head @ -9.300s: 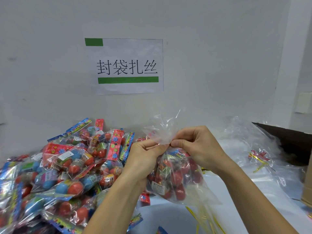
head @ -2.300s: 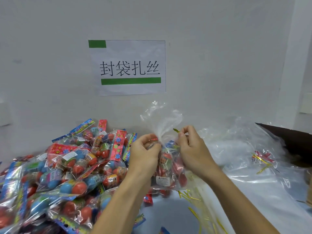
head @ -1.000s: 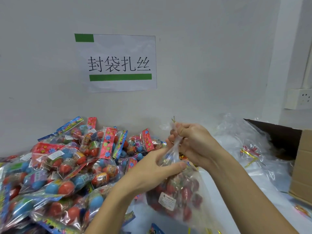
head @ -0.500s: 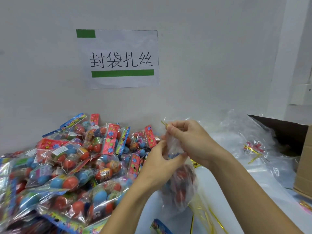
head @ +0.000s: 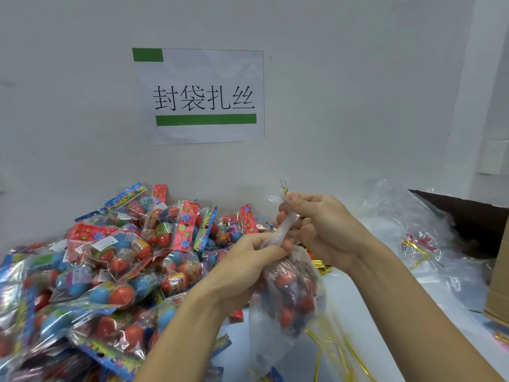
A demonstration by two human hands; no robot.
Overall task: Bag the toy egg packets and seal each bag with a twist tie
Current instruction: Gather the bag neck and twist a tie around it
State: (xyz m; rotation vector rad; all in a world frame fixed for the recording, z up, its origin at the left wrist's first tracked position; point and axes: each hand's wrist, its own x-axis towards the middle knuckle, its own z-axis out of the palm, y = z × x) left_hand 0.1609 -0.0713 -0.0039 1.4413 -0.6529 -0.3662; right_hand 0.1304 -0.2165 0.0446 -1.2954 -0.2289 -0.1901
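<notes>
A clear plastic bag filled with red and blue toy egg packets hangs in front of me, blurred by motion. My left hand grips its twisted neck from the left. My right hand pinches the upper neck together with a gold twist tie, whose two ends stick up above my fingertips. A big heap of loose toy egg packets covers the table at the left.
Loose gold twist ties lie on the white table under the bag. Clear bags are piled at the right, beside an open cardboard box. A paper sign hangs on the wall behind.
Over the last seconds the bag's neck was gathered and a twist tie wrapped on it. The bag now hangs lower and blurred, with the tie ends pointing up from my right fingers.
</notes>
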